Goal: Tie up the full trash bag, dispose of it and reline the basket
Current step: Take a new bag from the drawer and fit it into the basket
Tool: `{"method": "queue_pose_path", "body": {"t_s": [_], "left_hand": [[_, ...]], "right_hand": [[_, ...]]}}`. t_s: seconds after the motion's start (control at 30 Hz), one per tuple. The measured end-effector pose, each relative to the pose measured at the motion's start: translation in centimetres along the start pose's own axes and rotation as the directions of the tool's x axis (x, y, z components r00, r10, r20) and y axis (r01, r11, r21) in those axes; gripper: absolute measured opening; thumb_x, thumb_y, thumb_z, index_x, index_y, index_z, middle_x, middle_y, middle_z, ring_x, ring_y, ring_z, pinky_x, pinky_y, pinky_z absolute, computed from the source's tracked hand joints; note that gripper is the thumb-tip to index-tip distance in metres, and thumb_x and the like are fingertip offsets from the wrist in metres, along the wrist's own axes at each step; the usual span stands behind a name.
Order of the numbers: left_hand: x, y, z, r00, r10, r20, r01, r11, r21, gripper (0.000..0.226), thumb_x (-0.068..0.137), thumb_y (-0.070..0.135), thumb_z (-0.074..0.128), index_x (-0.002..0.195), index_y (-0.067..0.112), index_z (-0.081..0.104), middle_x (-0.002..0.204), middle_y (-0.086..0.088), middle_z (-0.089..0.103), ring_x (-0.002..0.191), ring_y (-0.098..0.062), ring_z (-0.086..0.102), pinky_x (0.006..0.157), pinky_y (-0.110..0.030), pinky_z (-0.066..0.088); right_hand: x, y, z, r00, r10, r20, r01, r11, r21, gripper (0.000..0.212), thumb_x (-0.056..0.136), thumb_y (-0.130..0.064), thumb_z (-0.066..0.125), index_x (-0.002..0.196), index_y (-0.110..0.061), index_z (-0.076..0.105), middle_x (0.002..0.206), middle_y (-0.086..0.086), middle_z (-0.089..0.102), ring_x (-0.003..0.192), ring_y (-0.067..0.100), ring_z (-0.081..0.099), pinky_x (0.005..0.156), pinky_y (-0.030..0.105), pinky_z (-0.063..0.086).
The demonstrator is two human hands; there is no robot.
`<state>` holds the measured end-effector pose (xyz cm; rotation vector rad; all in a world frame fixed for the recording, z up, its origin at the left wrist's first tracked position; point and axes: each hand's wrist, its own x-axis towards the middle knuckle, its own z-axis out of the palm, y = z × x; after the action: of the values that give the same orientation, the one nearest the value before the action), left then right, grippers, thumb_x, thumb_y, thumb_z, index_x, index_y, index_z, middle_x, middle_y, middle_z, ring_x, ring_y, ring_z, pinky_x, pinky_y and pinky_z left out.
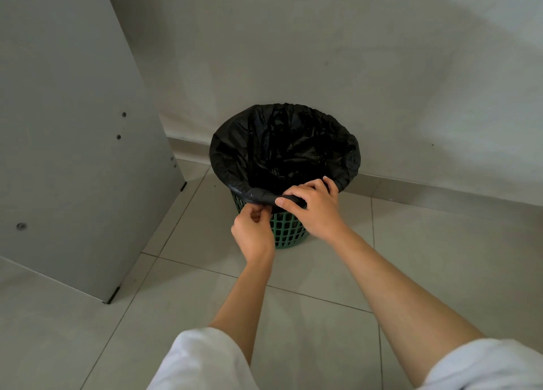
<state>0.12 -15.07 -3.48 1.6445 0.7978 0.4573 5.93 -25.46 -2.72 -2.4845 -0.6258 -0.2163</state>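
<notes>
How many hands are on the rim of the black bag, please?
2. The left hand pinches the rolled edge of the black bag at the near rim of the green basket; the right hand grips it alongside.

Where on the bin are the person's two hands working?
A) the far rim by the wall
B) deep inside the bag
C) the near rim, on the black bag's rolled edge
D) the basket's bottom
C: the left hand and the right hand both grip the rolled edge of the black plastic bag at the near rim of the green lattice plastic basket.
</notes>
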Motion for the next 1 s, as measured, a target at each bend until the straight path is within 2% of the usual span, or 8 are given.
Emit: {"method": "queue_pose_path", "body": {"t_s": [0.1,0.2,0.27,0.33,0.4,0.53,0.73,1.0], "left_hand": [[0.7,-0.3,-0.5,0.997,0.031,0.067,-0.034,0.998,0.047,0.012,0.091,0.012,0.058,0.087,0.009,0.068,0.079,-0.003,0.069,0.074,-0.015,0.064,0.065,-0.018,0.049],[1.0,0.1,-0.5,0.959,-0.230,0.167,0.266,0.934,-0.240,0.012,0.090,0.004,0.058,0.082,0.007,0.065,0.085,-0.007,0.069,0.081,-0.019,0.067,0.080,-0.027,0.053],[0.9,1.0,-0.2,0.830,-0.448,0.334,0.557,0.616,-0.557,0.009,0.091,-0.002,0.055,0.084,0.001,0.061,0.092,-0.012,0.067,0.088,-0.022,0.065,0.085,-0.027,0.050],[0.7,1.8,0.0,0.735,-0.518,0.438,0.644,0.331,-0.689,0.012,0.095,0.000,0.049,0.098,-0.006,0.059,0.113,-0.018,0.063,0.097,-0.024,0.063,0.086,-0.029,0.048],[0.4,2.4,0.0,0.707,-0.541,0.456,0.646,0.230,-0.728,0.028,0.099,0.009,0.044,0.120,-0.008,0.052,0.130,-0.020,0.054,0.115,-0.025,0.057,0.093,-0.031,0.046],[0.5,3.6,-0.3,0.691,-0.567,0.448,0.679,0.298,-0.671,0.048,0.097,0.026,0.050,0.133,-0.004,0.044,0.134,-0.017,0.051,0.124,-0.023,0.050,0.103,-0.029,0.042],[1.9,4.1,-0.7,0.694,-0.619,0.368,0.699,0.455,-0.552,0.032,0.090,0.017,0.062,0.117,0.000,0.057,0.109,-0.010,0.064,0.087,-0.015,0.059,0.082,-0.023,0.045],[1.7,4.7,-0.4,0.776,-0.605,0.181,0.607,0.638,-0.474,0.021,0.078,0.000,0.073,0.094,-0.004,0.061,0.078,-0.012,0.064,0.071,-0.021,0.063,0.057,-0.024,0.047]], "right_hand": [[0.0,0.0,0.0,1.000,0.002,0.004,-0.002,1.000,0.007,0.033,0.088,-0.053,0.051,0.100,-0.028,0.069,0.099,-0.012,0.065,0.112,0.009,0.042,0.111,0.030,-0.004],[0.0,-0.1,-0.1,1.000,0.005,0.017,-0.005,1.000,0.006,0.034,0.088,-0.054,0.050,0.101,-0.028,0.069,0.099,-0.012,0.066,0.113,0.009,0.042,0.110,0.029,-0.005],[0.0,-0.1,-0.1,1.000,0.008,0.019,-0.008,1.000,-0.001,0.034,0.089,-0.053,0.050,0.100,-0.027,0.068,0.099,-0.012,0.065,0.113,0.009,0.041,0.109,0.028,-0.005],[0.0,-0.3,-0.1,1.000,0.014,0.018,-0.014,1.000,0.000,0.036,0.088,-0.056,0.049,0.099,-0.028,0.068,0.098,-0.012,0.065,0.113,0.009,0.042,0.110,0.029,-0.005],[-0.1,-0.5,0.0,1.000,0.012,0.015,-0.012,1.000,0.001,0.048,0.084,-0.066,0.040,0.097,-0.029,0.067,0.097,-0.013,0.065,0.111,0.008,0.042,0.110,0.029,-0.004],[-0.2,-0.3,0.5,1.000,-0.009,-0.013,0.009,1.000,-0.018,0.060,0.076,-0.071,0.024,0.093,-0.032,0.066,0.094,-0.018,0.065,0.109,0.006,0.044,0.108,0.028,-0.004],[0.0,-0.4,0.8,1.000,-0.016,-0.013,0.015,0.999,-0.044,0.063,0.076,-0.070,0.020,0.096,-0.032,0.066,0.095,-0.019,0.065,0.110,0.006,0.043,0.107,0.028,-0.006],[0.0,-0.6,0.9,1.000,0.002,0.002,-0.001,0.997,-0.080,0.061,0.080,-0.070,0.022,0.100,-0.032,0.065,0.099,-0.017,0.065,0.112,0.008,0.042,0.107,0.029,-0.008]]}}
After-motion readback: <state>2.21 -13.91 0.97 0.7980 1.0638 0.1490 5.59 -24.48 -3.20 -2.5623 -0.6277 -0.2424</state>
